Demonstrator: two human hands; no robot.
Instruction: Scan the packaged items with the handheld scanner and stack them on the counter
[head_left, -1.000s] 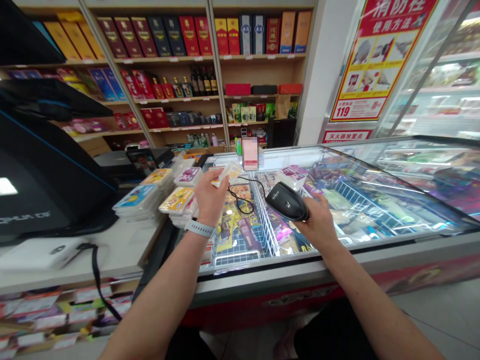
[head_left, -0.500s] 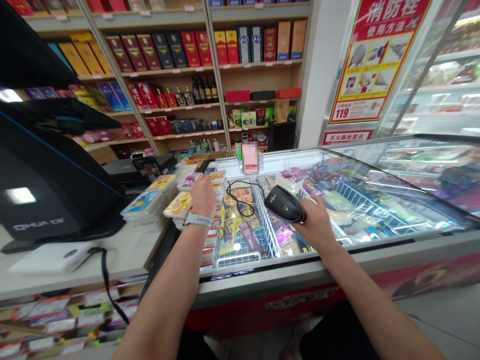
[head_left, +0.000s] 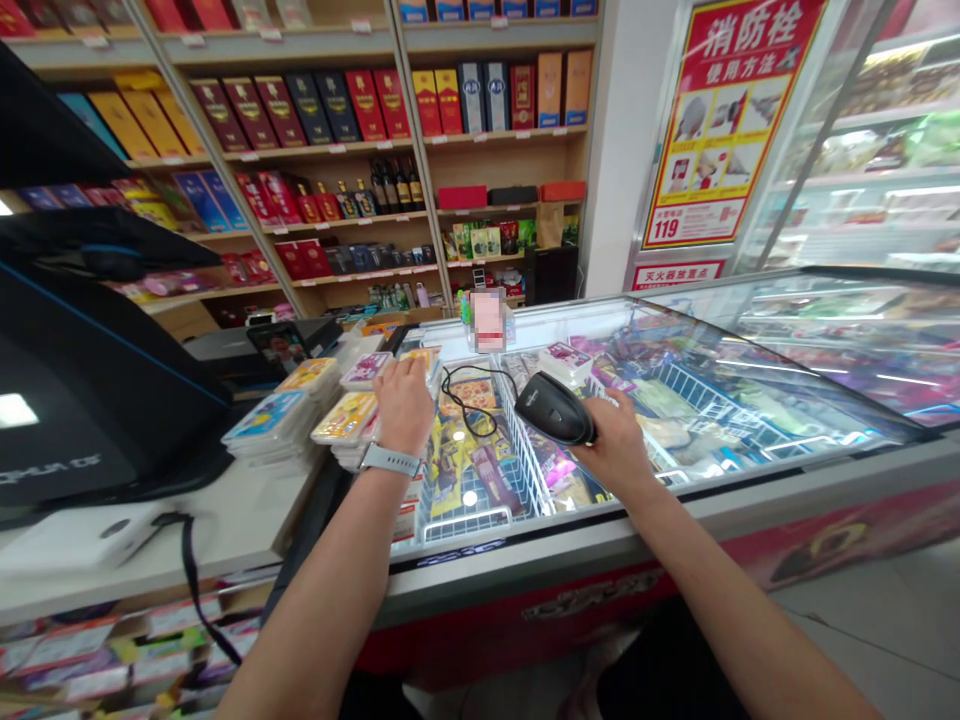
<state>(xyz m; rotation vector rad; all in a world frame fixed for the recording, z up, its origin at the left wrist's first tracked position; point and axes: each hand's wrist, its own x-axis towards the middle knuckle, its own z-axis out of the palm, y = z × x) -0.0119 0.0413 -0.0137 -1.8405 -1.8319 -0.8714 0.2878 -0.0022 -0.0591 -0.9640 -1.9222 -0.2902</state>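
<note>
My right hand (head_left: 619, 445) is wrapped round the handle of a black barcode scanner (head_left: 553, 408), which points left above the freezer's glass top. A thin black cable (head_left: 469, 410) curls over the glass. My left hand (head_left: 405, 400), with a grey watch band on its wrist, reaches palm down to stacks of flat packs. Its fingers are spread and lightly bent at an orange-topped pack (head_left: 424, 356), partly hidden by the hand. Beside it are a purple-topped pack (head_left: 366, 369) and a stack of yellow packs (head_left: 346, 417).
More stacked packs (head_left: 268, 420) stand on the white counter (head_left: 277, 500) at left, next to a black till (head_left: 97, 380). Wire baskets of wrapped goods show inside the freezer (head_left: 675, 510). Another purple-topped stack (head_left: 566, 362) sits farther right. Shelves of boxes (head_left: 375, 105) line the back.
My left hand's fingers have loosened from a closed shape and spread toward the orange-topped pack. The view has shifted slightly to the right. My right hand still holds the scanner.
</note>
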